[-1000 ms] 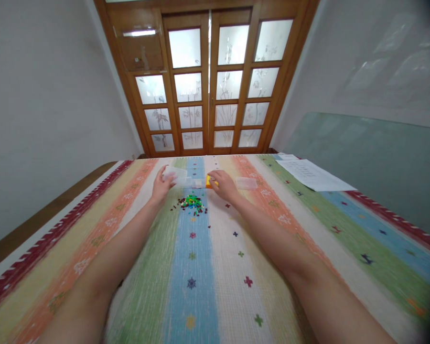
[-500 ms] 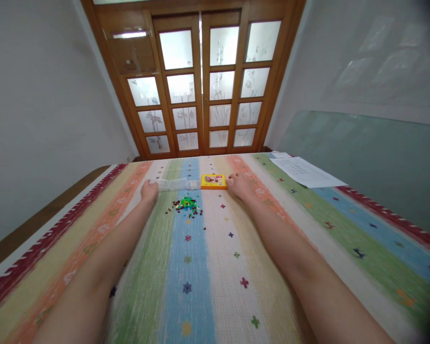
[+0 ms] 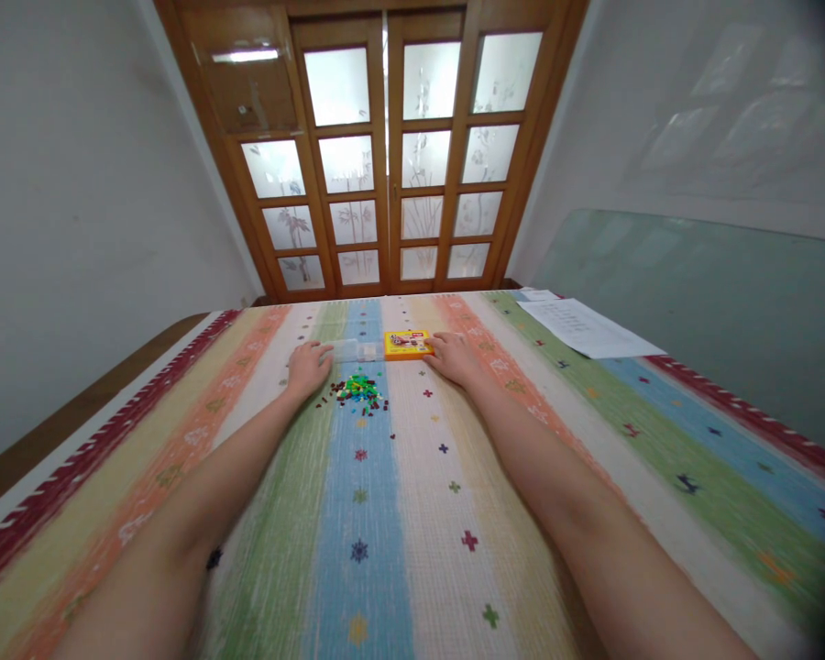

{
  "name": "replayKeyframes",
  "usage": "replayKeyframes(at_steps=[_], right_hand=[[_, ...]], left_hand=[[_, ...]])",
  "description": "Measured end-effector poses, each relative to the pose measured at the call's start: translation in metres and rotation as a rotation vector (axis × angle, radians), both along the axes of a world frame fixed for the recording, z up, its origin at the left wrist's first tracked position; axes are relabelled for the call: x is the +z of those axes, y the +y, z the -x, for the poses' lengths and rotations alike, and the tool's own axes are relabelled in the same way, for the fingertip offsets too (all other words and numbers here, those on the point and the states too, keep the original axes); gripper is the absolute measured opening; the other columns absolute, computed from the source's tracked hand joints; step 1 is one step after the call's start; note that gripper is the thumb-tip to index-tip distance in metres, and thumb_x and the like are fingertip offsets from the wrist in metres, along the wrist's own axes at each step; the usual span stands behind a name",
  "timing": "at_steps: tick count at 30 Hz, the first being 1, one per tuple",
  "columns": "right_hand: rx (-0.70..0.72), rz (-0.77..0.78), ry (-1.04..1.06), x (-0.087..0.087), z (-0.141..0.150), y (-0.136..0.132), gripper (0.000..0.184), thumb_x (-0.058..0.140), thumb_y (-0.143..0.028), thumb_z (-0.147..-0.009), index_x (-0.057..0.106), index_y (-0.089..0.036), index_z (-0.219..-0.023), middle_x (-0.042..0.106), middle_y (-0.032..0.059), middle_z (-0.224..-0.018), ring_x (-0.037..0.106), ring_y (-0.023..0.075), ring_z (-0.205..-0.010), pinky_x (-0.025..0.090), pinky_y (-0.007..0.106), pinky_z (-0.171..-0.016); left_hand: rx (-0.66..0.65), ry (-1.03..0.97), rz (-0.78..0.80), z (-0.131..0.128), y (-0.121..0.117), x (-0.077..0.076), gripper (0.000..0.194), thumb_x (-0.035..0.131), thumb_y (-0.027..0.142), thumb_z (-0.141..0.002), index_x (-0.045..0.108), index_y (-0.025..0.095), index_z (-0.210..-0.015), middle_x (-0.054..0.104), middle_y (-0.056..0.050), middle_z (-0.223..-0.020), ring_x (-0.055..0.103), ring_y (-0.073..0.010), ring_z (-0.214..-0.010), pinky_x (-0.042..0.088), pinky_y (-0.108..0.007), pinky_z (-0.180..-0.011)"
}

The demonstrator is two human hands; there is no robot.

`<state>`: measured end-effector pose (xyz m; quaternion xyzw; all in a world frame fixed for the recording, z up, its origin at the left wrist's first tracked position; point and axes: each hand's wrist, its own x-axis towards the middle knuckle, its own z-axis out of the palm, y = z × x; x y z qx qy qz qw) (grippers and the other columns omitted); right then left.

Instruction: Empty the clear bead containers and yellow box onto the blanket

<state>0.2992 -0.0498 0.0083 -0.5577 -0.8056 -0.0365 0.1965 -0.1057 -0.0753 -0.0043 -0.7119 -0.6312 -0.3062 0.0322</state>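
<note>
A heap of small coloured pieces (image 3: 359, 390) lies on the striped cloth (image 3: 385, 513) far out in front of me. Behind it sit a clear plastic container (image 3: 354, 349) and a flat yellow box (image 3: 408, 344), side by side. My left hand (image 3: 307, 367) rests on the cloth just left of the heap, with its fingertips by the clear container's left end and its fingers loosely spread. My right hand (image 3: 454, 357) lies flat on the cloth, its fingertips touching the yellow box's right edge. Neither hand holds anything.
White paper sheets (image 3: 581, 328) lie at the far right of the cloth. A glass pane (image 3: 694, 302) leans on the right wall. Wooden doors with frosted panes (image 3: 385, 156) stand beyond the far edge. The bare wooden table edge (image 3: 75, 422) shows on the left.
A second ago my left hand held a clear lid up and my right hand covered the yellow box. Both hands now rest on the cloth, and the lid is down.
</note>
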Motion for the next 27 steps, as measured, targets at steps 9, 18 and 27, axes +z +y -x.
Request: replayKeyframes(at_steps=[9, 18, 27], right_hand=[[0.043, -0.053, 0.054, -0.002, -0.004, 0.0, 0.037, 0.062, -0.036, -0.098, 0.071, -0.023, -0.132, 0.067, 0.0109, -0.14, 0.058, 0.0284, -0.128, 0.038, 0.043, -0.113], [0.059, -0.075, 0.033, -0.001, 0.002, -0.004, 0.036, 0.059, -0.036, -0.1, 0.07, -0.021, -0.131, 0.068, 0.0121, -0.136, 0.058, 0.0282, -0.126, 0.037, 0.042, -0.112], [0.055, -0.078, -0.026, 0.002, 0.033, -0.015, 0.029, 0.055, -0.034, -0.102, 0.071, -0.021, -0.122, 0.07, 0.0135, -0.13, 0.059, 0.0294, -0.121, 0.039, 0.043, -0.105]], left_hand=[[-0.102, -0.037, 0.013, 0.01, 0.014, -0.003, 0.038, 0.058, 0.035, -0.092, 0.078, 0.022, -0.121, 0.067, -0.013, -0.133, 0.057, -0.0317, -0.126, 0.039, -0.048, -0.116], [-0.085, -0.032, -0.007, 0.007, 0.014, -0.004, 0.036, 0.058, 0.035, -0.092, 0.079, 0.021, -0.118, 0.068, -0.014, -0.128, 0.059, -0.033, -0.121, 0.04, -0.049, -0.114], [-0.07, -0.027, 0.029, 0.032, 0.017, 0.001, 0.039, 0.057, 0.036, -0.092, 0.079, 0.023, -0.121, 0.069, -0.012, -0.136, 0.059, -0.0316, -0.129, 0.041, -0.047, -0.116]])
